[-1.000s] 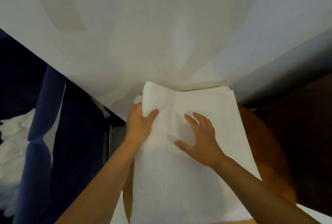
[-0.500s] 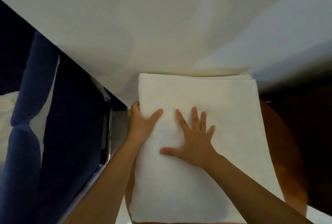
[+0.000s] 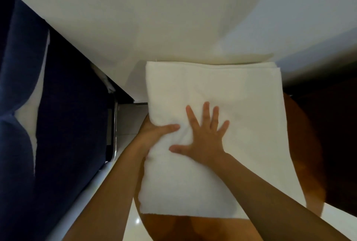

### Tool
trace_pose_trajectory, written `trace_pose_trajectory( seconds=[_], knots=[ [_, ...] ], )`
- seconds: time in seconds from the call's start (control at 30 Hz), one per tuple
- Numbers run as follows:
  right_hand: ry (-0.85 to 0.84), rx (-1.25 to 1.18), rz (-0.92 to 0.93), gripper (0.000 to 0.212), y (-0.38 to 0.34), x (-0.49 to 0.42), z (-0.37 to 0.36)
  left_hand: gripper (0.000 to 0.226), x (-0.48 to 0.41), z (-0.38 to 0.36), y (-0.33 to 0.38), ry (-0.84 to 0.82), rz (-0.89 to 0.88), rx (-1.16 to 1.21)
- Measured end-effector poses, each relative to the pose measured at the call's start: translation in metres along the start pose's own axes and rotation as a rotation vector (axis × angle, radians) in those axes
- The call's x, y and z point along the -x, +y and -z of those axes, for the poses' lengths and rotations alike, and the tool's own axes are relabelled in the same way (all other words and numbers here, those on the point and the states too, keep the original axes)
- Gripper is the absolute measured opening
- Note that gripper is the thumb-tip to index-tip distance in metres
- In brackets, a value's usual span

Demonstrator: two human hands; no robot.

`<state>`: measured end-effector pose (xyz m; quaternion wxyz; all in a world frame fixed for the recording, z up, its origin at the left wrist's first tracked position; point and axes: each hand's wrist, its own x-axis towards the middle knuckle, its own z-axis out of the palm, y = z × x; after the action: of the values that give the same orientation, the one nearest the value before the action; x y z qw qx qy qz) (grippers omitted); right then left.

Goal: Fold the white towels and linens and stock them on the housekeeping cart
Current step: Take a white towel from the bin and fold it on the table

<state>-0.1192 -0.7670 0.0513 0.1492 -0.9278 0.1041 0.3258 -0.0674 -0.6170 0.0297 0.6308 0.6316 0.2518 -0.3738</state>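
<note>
A folded white towel (image 3: 241, 105) lies flat on a round brown wooden table (image 3: 307, 144), its far edge against a white wall. My left hand (image 3: 154, 131) grips the towel's left edge, thumb on top and fingers hidden underneath. My right hand (image 3: 204, 134) presses flat on the middle of the towel with its fingers spread.
A dark blue cloth bag on the housekeeping cart (image 3: 58, 115) stands at the left, with a metal frame bar (image 3: 115, 128) beside it. The white wall (image 3: 173, 18) fills the far side. Pale glossy floor (image 3: 133, 219) shows below the table.
The lifted left corner of the towel has been laid down flat. My right hand has spread out and now presses the towel; my left hand has slid a little nearer along the left edge.
</note>
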Motion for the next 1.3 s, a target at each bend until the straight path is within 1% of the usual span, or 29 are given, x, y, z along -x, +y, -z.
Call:
trace_pose_trajectory(
  seconds=[0.03, 0.1, 0.13, 0.17, 0.27, 0.37, 0.43, 0.5, 0.57, 0.6, 0.67, 0.7, 0.73, 0.8, 0.87, 0.97, 1.03, 1.1, 1.13, 1.17, 1.2, 1.23, 1.3],
  knots=[
    [0.000, -0.003, 0.001, 0.119, 0.000, 0.000, 0.000, 0.079, 0.001, 0.000, 0.004, -0.014, 0.021, -0.019],
    [0.010, -0.013, 0.009, 0.119, 0.001, 0.000, 0.000, 0.052, -0.001, 0.000, 0.010, -0.027, 0.072, -0.078],
    [0.013, -0.020, 0.018, 0.118, 0.003, 0.000, 0.001, 0.043, 0.000, -0.002, 0.012, -0.023, 0.091, -0.078],
    [0.014, -0.026, 0.026, 0.118, 0.004, 0.000, 0.002, 0.040, 0.002, -0.004, 0.012, -0.010, 0.099, -0.046],
    [0.003, -0.054, 0.063, 0.116, 0.010, 0.003, 0.006, 0.043, 0.012, -0.011, 0.007, 0.022, 0.085, 0.041],
    [-0.035, -0.110, 0.128, 0.110, 0.021, 0.009, 0.018, 0.041, 0.026, -0.017, 0.014, 0.056, 0.072, -0.021],
    [-0.005, -0.121, 0.153, 0.101, 0.037, 0.018, 0.027, 0.039, 0.036, -0.019, 0.023, 0.086, 0.107, -0.068],
    [0.115, -0.105, 0.103, 0.093, 0.062, 0.029, 0.033, 0.033, 0.048, -0.024, 0.034, 0.115, 0.099, -0.097],
    [0.215, -0.074, -0.015, 0.089, 0.093, 0.040, 0.036, 0.024, 0.060, -0.034, 0.046, 0.175, 0.026, -0.161],
    [0.237, -0.065, -0.090, 0.091, 0.109, 0.045, 0.037, 0.023, 0.067, -0.040, 0.052, 0.207, -0.019, -0.191],
    [0.236, -0.161, -0.250, 0.101, 0.139, 0.053, 0.037, 0.024, 0.081, -0.058, 0.064, 0.275, -0.089, -0.252],
    [0.218, -0.257, -0.305, 0.107, 0.148, 0.053, 0.036, 0.025, 0.086, -0.066, 0.067, 0.310, -0.113, -0.292],
    [0.197, -0.337, -0.321, 0.113, 0.157, 0.053, 0.034, 0.027, 0.092, -0.078, 0.069, 0.344, -0.136, -0.364],
    [0.137, -0.350, -0.264, 0.121, 0.163, 0.051, 0.027, 0.032, 0.101, -0.106, 0.070, 0.431, -0.166, -0.582],
    [0.075, -0.323, -0.186, 0.123, 0.161, 0.046, 0.021, 0.038, 0.104, -0.137, 0.065, 0.528, -0.174, -0.798],
    [0.039, -0.316, -0.128, 0.115, 0.163, 0.040, 0.018, 0.055, 0.094, -0.190, 0.043, 0.643, -0.186, -1.080],
    [0.066, -0.347, -0.068, 0.106, 0.170, 0.041, 0.018, 0.055, 0.082, -0.217, 0.021, 0.758, -0.250, -1.250],
    [0.173, -0.534, -0.043, 0.101, 0.184, 0.046, 0.020, 0.056, 0.072, -0.235, 0.007, 0.861, -0.297, -1.297],
    [0.252, -0.671, -0.085, 0.102, 0.191, 0.048, 0.021, 0.058, 0.069, -0.240, 0.003, 0.868, -0.287, -1.275],
    [0.313, -0.781, -0.167, 0.105, 0.196, 0.048, 0.021, 0.060, 0.066, -0.242, 0.000, 0.860, -0.265, -1.236],
    [0.317, -0.853, -0.269, 0.111, 0.198, 0.048, 0.021, 0.062, 0.063, -0.243, -0.003, 0.858, -0.244, -1.200],
    [0.272, -0.920, -0.358, 0.116, 0.199, 0.046, 0.021, 0.065, 0.061, -0.243, -0.005, 0.866, -0.230, -1.175],
    [0.157, -1.063, -0.447, 0.123, 0.200, 0.040, 0.023, 0.068, 0.059, -0.239, -0.008, 0.898, -0.228, -1.127]
  ],
)
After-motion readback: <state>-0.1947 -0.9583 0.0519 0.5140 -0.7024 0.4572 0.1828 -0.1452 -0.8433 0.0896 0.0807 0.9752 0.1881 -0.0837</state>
